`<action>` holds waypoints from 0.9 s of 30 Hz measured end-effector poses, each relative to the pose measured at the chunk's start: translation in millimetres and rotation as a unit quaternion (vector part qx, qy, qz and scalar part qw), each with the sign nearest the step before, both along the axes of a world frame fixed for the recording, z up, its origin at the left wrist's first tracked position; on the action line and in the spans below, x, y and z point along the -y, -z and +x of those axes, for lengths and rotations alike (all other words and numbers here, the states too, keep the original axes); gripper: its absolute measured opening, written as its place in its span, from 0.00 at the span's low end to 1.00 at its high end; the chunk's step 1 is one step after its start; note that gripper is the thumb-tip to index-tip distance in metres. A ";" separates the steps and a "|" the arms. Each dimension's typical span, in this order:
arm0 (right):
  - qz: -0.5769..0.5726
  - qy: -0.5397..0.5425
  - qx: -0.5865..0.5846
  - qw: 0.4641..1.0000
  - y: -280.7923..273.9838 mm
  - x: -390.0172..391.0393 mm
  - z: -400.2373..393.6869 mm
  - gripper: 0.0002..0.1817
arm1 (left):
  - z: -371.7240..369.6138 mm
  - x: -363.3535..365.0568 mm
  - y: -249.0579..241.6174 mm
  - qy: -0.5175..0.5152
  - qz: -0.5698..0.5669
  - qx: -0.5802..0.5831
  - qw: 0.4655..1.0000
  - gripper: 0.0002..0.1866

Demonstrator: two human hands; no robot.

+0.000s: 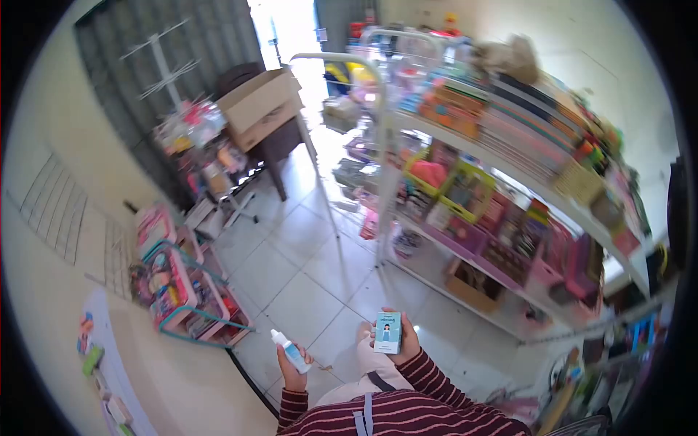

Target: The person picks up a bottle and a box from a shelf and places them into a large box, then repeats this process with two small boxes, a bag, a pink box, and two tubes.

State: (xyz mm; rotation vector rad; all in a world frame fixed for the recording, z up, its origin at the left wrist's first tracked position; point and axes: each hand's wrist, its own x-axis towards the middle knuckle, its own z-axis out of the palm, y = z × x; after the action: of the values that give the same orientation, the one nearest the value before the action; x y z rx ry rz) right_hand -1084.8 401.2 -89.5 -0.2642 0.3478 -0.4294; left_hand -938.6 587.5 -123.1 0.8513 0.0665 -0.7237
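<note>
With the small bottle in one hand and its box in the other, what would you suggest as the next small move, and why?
Probably bring the two together: the left hand holds the small bottle upright, the right hand holds the little box facing up, and they are apart. Whether the box is open cannot be told.

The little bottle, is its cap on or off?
On. The bottle in the left hand has its white cap at the top, tilted up and leftward. The right hand holds a small box.
</note>
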 end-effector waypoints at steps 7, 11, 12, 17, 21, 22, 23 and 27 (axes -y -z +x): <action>0.012 -0.185 0.038 0.982 5.2 31.4 207.1 0.23 | 101.6 7.1 5.8 -0.182 -0.022 -0.041 0.982 0.22; 0.015 -0.250 0.040 0.967 -2.0 45.2 306.4 0.23 | 181.1 23.1 -3.7 -0.195 -0.036 -0.032 0.980 0.22; 0.014 -0.263 0.045 0.964 -11.0 51.5 329.1 0.23 | 201.0 30.6 -13.6 -0.190 -0.037 -0.014 0.981 0.23; 0.009 -0.307 0.094 0.947 -50.5 89.3 431.8 0.24 | 286.6 58.6 -31.7 -0.240 -0.032 0.029 0.970 0.22; 0.006 -0.312 0.105 0.944 -52.5 114.8 494.2 0.24 | 338.6 73.8 -21.1 -0.287 -0.015 0.045 0.957 0.22; 0.006 -0.308 0.104 0.946 -48.0 121.6 508.5 0.24 | 351.8 76.7 -10.5 -0.304 -0.016 0.028 0.952 0.21; 0.013 -0.295 0.103 0.950 -42.1 127.7 521.1 0.23 | 365.8 81.0 -2.3 -0.320 -0.016 0.010 0.947 0.21; 0.027 -0.240 0.052 0.969 -20.6 152.9 573.0 0.22 | 438.8 110.7 18.8 -0.310 0.010 -0.036 0.950 0.19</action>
State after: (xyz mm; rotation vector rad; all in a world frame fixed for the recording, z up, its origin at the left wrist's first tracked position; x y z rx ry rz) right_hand -511.7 248.3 -68.9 -0.2626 0.1812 0.0440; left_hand -499.7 476.8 -141.9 0.7634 0.3898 -0.1597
